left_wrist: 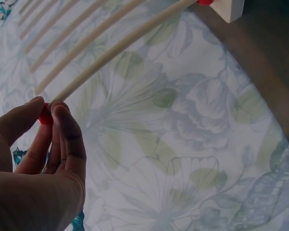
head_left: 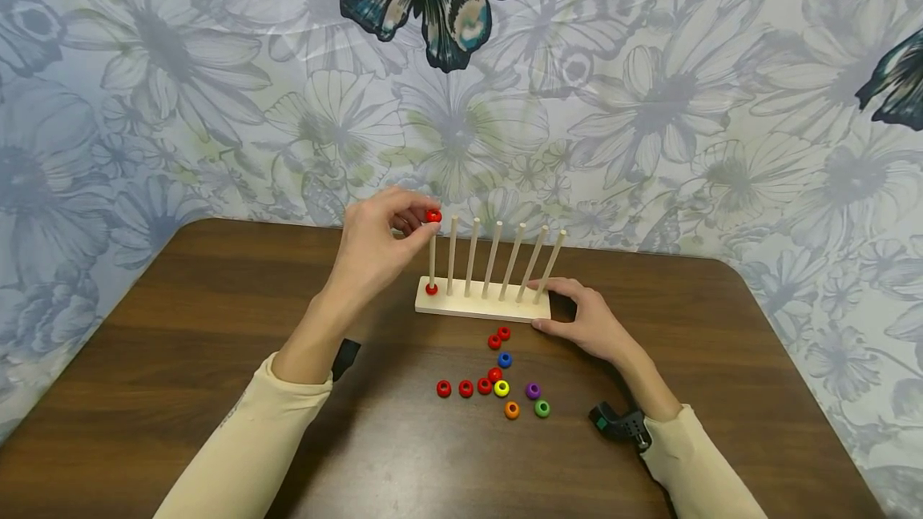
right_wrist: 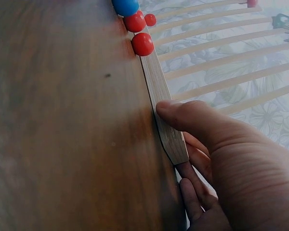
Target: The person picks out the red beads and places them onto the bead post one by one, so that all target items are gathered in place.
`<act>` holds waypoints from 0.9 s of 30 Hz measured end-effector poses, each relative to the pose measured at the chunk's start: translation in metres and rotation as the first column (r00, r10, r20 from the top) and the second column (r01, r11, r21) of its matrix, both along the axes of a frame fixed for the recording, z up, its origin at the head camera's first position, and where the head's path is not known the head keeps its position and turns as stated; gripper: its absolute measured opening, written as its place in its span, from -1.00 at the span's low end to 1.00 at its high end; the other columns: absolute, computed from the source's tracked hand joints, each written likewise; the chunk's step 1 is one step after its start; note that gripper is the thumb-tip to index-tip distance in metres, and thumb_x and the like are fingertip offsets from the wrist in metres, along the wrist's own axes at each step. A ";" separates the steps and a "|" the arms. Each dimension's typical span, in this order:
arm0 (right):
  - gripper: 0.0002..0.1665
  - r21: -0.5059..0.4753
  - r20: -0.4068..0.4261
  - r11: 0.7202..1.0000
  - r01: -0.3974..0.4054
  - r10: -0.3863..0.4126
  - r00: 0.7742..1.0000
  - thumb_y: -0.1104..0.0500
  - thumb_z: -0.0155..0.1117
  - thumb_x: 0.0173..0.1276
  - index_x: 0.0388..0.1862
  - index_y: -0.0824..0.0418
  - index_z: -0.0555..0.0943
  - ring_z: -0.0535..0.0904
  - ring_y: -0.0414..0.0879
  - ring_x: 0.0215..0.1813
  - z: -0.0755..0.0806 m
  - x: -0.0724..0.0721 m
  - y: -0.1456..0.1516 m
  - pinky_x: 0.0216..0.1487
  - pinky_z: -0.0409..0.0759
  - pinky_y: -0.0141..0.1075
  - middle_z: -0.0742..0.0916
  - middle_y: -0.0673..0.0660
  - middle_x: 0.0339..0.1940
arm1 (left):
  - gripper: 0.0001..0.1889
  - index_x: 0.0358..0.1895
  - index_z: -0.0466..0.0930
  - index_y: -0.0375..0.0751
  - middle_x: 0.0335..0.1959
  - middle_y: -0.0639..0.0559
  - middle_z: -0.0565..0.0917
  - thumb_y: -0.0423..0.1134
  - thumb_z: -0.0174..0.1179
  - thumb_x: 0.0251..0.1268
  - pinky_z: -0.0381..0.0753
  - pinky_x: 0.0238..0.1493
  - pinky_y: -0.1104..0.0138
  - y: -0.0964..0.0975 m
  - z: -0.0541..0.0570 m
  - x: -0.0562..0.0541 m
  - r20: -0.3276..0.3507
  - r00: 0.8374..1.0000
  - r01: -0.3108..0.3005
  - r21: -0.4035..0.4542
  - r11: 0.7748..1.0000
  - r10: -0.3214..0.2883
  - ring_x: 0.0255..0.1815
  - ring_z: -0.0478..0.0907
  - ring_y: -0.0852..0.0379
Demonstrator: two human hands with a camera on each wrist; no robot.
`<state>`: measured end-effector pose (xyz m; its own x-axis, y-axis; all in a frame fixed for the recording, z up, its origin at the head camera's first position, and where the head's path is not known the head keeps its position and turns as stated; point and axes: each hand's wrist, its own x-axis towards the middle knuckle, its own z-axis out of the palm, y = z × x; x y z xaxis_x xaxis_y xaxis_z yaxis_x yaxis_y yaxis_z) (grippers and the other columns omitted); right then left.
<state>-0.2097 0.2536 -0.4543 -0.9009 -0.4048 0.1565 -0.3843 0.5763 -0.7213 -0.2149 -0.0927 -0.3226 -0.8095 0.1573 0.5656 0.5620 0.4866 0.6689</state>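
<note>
A pale wooden base (head_left: 476, 307) bears a row of several upright pegs (head_left: 495, 259). My left hand (head_left: 375, 239) pinches a red bead (head_left: 433, 216) between thumb and fingertips at the top of the leftmost peg. In the left wrist view that red bead (left_wrist: 45, 114) meets the peg's tip. Another red bead (head_left: 431, 289) sits at the foot of the same peg. At the base's right end, my right hand (head_left: 584, 315) grips the wood, thumb on the front edge and fingers behind. The right wrist view shows the thumb (right_wrist: 183, 115) against the base's side.
Loose beads lie on the brown table (head_left: 216, 343) in front of the base: several red ones (head_left: 465, 388), a blue (head_left: 505, 360), a yellow (head_left: 501, 388), an orange (head_left: 512, 409), a purple (head_left: 533, 391) and a green bead (head_left: 542, 408). A flowered cloth (head_left: 461, 118) hangs behind.
</note>
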 end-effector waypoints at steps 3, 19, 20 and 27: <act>-0.35 0.003 0.001 1.000 0.001 -0.001 1.000 -0.03 0.59 0.32 0.39 -0.15 0.62 0.45 0.04 0.53 0.001 0.000 0.000 0.53 0.33 0.15 0.66 -0.06 0.41 | -0.81 -0.11 0.83 -0.21 -0.36 -0.01 0.74 -0.43 0.48 0.22 0.68 -0.24 0.43 0.000 -0.003 0.000 0.027 1.000 0.008 0.035 0.999 -0.009 -0.37 0.66 0.16; -0.34 0.005 0.017 1.000 0.006 -0.006 1.000 -0.04 0.58 0.33 0.40 -0.16 0.61 0.43 0.05 0.55 0.001 0.001 0.000 0.55 0.31 0.17 0.65 -0.05 0.42 | -0.78 -0.07 0.82 -0.20 -0.33 -0.05 0.79 -0.40 0.50 0.22 0.68 -0.23 0.47 -0.001 -0.008 -0.001 0.104 0.994 0.028 0.096 0.995 -0.038 -0.33 0.69 0.12; -0.34 0.004 0.017 1.000 0.006 -0.006 1.000 -0.04 0.58 0.33 0.40 -0.16 0.61 0.43 0.06 0.55 0.001 0.001 0.000 0.55 0.31 0.18 0.65 -0.04 0.42 | -0.78 -0.07 0.82 -0.18 -0.32 -0.04 0.79 -0.39 0.51 0.22 0.69 -0.22 0.47 -0.001 -0.008 -0.001 0.107 0.994 0.029 0.093 0.995 -0.039 -0.33 0.70 0.13; -0.34 0.012 0.011 1.000 0.008 -0.009 1.000 -0.04 0.58 0.33 0.39 -0.15 0.61 0.44 0.04 0.54 0.000 0.000 0.000 0.55 0.32 0.16 0.65 -0.05 0.42 | -0.76 -0.05 0.83 -0.11 -0.27 0.01 0.79 -0.31 0.54 0.21 0.65 -0.26 0.45 -0.009 -0.005 0.001 0.117 0.993 -0.042 0.059 0.997 0.035 -0.34 0.67 0.15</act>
